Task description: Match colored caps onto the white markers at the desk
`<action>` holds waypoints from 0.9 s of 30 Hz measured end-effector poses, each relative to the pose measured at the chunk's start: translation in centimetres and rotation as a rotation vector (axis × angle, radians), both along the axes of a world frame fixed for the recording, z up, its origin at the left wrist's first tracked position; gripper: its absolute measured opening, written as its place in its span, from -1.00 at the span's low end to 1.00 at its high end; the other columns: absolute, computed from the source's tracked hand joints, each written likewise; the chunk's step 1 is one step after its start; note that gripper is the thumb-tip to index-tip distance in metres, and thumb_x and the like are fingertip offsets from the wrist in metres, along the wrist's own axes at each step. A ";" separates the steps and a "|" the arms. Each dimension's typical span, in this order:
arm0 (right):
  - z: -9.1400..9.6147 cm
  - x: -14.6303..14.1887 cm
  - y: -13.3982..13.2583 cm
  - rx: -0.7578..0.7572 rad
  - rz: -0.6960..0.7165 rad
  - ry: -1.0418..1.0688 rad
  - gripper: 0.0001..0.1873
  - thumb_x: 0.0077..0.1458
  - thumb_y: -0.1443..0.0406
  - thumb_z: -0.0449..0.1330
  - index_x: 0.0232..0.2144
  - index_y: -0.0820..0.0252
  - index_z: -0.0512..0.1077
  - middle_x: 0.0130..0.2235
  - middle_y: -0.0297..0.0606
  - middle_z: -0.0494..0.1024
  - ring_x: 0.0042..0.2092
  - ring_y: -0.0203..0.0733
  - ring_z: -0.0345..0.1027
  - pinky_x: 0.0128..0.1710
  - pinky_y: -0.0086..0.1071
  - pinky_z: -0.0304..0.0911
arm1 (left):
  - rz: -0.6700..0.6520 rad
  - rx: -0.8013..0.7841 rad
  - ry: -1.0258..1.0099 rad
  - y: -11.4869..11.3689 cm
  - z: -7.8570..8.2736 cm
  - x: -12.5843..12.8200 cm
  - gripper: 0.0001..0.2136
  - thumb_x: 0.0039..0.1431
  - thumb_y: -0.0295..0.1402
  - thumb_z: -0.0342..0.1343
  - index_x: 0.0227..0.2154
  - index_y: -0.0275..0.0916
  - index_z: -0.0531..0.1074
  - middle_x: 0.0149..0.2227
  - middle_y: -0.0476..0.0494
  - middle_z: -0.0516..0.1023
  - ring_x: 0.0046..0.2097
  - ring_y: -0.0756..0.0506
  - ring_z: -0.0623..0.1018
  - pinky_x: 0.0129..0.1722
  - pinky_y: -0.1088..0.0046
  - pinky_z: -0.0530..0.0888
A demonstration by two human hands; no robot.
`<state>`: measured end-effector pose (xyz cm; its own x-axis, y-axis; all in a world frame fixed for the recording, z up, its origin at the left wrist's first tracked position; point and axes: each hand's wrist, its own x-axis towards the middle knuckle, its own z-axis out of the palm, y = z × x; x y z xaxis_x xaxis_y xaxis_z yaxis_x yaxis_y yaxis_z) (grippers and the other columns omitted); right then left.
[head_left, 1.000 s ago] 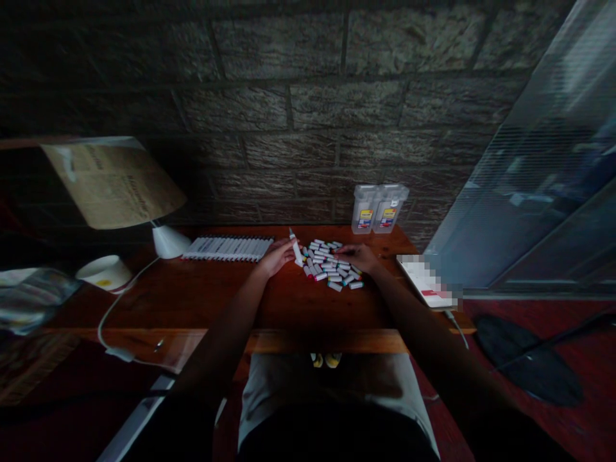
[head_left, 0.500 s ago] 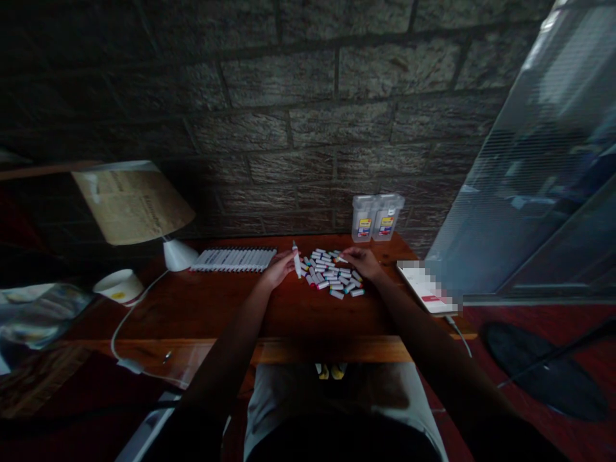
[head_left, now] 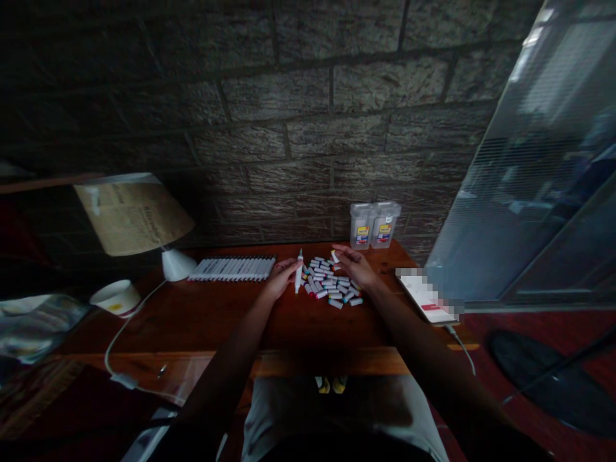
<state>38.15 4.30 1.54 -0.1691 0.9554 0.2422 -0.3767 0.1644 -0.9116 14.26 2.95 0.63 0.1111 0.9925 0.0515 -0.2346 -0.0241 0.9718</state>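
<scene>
Left hand [head_left: 283, 277]: fingers pinched around a white marker [head_left: 299, 274], long axis near upright in view, narrow tip uppermost. Right hand [head_left: 357, 266]: fingers curled, thumb and fingertips gripping a small white cap [head_left: 335, 256], its axis seemingly tilted. Cap sits right of marker, apart, near tip height. Loose caps [head_left: 332, 286] lie on the table [head_left: 308, 327] between both hands.

Lettering check: none legible.
Lampshade [head_left: 137, 218] bears dark print (too blurred to transcribe); coloured labels [head_left: 362, 235] on two clear boxes [head_left: 360, 215] and faint marks on the row of white markers [head_left: 231, 269] likewise unreadable.
</scene>
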 end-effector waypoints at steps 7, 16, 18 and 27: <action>3.2 -3.2 1.8 0.033 0.058 0.102 -0.59 -0.18 0.11 0.45 -0.23 0.06 0.55 -0.28 -0.36 0.58 -0.18 -0.19 0.53 -0.07 -0.25 0.47 | -0.138 0.040 0.068 0.0 2.5 2.3 -0.55 -0.26 -0.03 0.44 -0.42 -0.29 0.52 -0.53 -0.02 0.50 -0.52 0.03 0.44 -0.55 0.55 0.28; -0.1 -1.3 1.9 -0.006 -0.102 0.125 -0.51 -0.26 0.13 0.49 -0.22 0.06 0.51 -0.25 -0.32 0.60 -0.12 -0.10 0.55 -0.09 -0.25 0.46 | -0.041 0.085 0.112 0.7 1.3 2.5 -0.56 -0.22 -0.02 0.41 -0.39 -0.28 0.53 -0.53 -0.01 0.50 -0.55 0.03 0.44 -0.59 0.55 0.30; -0.3 -1.4 1.7 -0.018 -0.120 0.148 -0.53 -0.28 0.11 0.50 -0.27 0.09 0.51 -0.26 -0.32 0.60 -0.14 -0.13 0.56 -0.10 -0.29 0.46 | 0.009 0.094 0.086 0.6 1.0 2.3 -0.56 -0.20 0.01 0.40 -0.41 -0.27 0.52 -0.56 0.01 0.48 -0.57 0.03 0.43 -0.59 0.54 0.31; -0.6 -1.6 1.5 -0.002 -0.131 0.041 -0.43 -0.24 0.01 0.48 -0.21 0.07 0.43 -0.31 -0.36 0.60 -0.21 -0.17 0.57 -0.19 -0.31 0.47 | 0.116 0.089 0.156 0.0 0.9 3.0 -0.52 -0.18 0.10 0.35 -0.44 -0.26 0.50 -0.57 -0.01 0.50 -0.59 0.01 0.45 -0.64 0.53 0.30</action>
